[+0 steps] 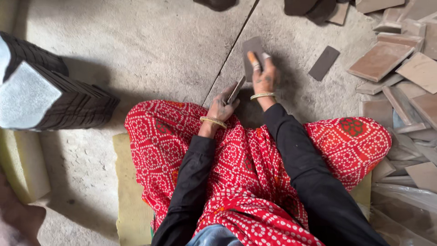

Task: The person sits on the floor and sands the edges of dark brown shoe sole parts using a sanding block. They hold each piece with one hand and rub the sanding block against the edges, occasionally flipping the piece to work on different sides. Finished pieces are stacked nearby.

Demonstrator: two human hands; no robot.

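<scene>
Red patterned lap (255, 182); beyond it, left hand (221, 107) grips a thin slab (236, 89), right hand (264, 77) grips a grey tile (251, 52).

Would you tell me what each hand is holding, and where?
Right hand grips a dark flat tile by its lower end; left hand holds another by its lower edge.

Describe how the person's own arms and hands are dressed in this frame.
Both arms are in long black sleeves reaching the wrists. The left hand and the right hand each have a gold-coloured bangle at the wrist. The right hand also shows a ring, orange-stained fingers and a pale wrap on one fingertip.
</scene>
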